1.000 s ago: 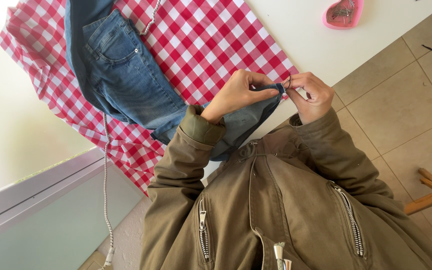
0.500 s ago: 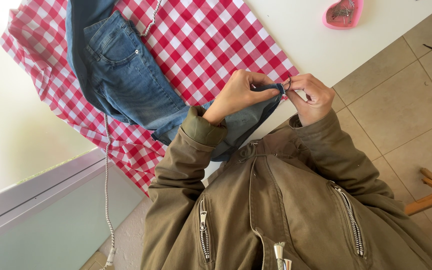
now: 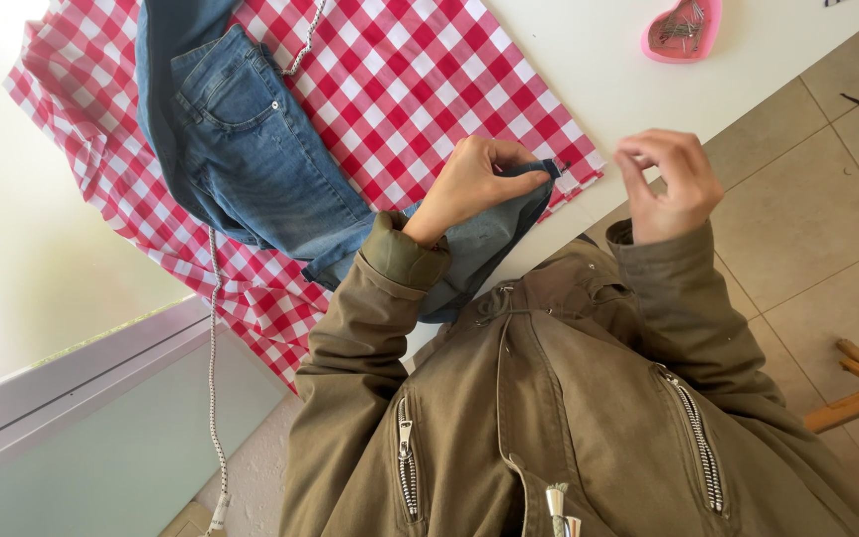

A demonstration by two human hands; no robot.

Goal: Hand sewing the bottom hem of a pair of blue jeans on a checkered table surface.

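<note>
Left hand (image 3: 469, 184) grip pinching one jeans (image 3: 251, 159) hem, right hand (image 3: 670, 184) loosely curled, empty, one pink heart dish (image 3: 683, 32).

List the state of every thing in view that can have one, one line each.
Left hand: closed, pinching the folded hem of the jeans.
Right hand: lifted off the cloth, fingertips pinched together, whatever they hold too small to tell.
Jeans: spread flat on the checked cloth, one leg end folded up.
Red and white checked cloth: spread over the white table.
Pink heart-shaped dish: open, holding pins.
Olive jacket: side pocket zips closed.
</note>
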